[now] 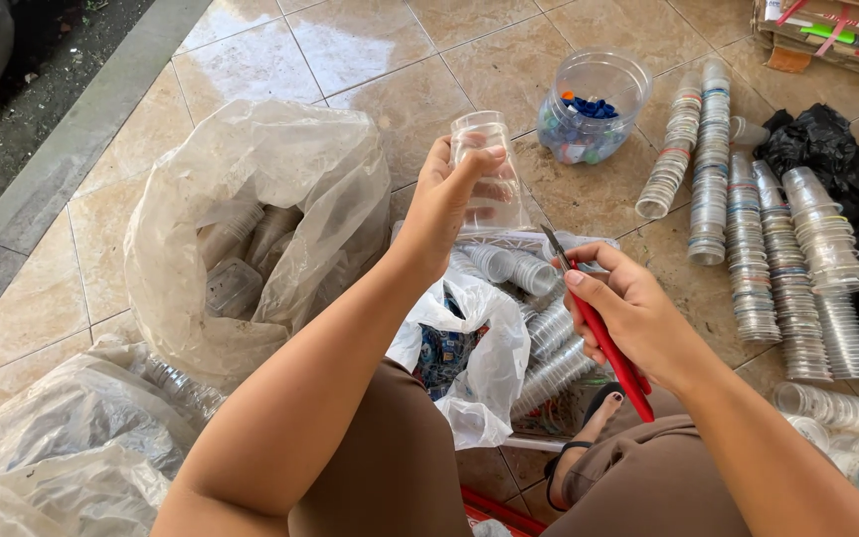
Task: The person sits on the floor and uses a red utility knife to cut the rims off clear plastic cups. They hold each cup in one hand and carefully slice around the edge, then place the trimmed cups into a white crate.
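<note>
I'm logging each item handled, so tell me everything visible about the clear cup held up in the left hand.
The clear cup looks like thin transparent plastic, tapered and empty. It is held upside down, narrow base up and wide mouth down, above the tiled floor. The left hand grips its side, fingertips over the upper wall. Nothing else touches it; the right hand, holding a red-handled cutter, stays apart.

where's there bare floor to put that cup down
Bare tiles lie beyond the left hand and its clear cup, between the big plastic bag and the round jar. Another free patch lies left of that bag, by the grey kerb. Right is crowded with stacked cups.
</note>
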